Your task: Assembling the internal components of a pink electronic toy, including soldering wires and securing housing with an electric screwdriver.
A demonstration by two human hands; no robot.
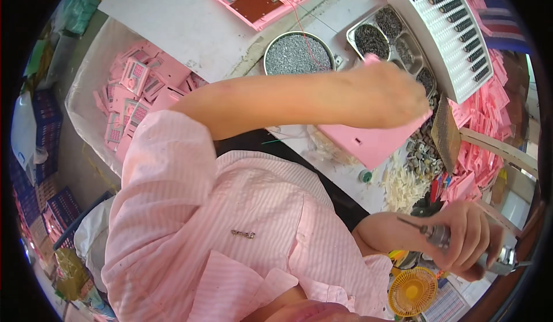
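My left arm reaches across, and my left hand [394, 94] is closed on a pink plastic panel [374, 143], palm down over its upper part. A small dark slot shows in the panel. Lower right, my right hand [466, 238] is wrapped round a metal-bodied power screwdriver [439, 235], its thin bit pointing left, apart from the panel. Just beyond my left hand sit a metal tray [352, 34] with compartments of small dark parts and a round tin [266, 57] of silvery screws.
A white rack [461, 86] of black coiled parts stands at the far right beside heaped pink panels [481, 137]. White strips [403, 186] lie near the held panel. An opened pink case [256, 5] with wires rests at the back. On the left, a lined bin [86, 91] holds pink cases.
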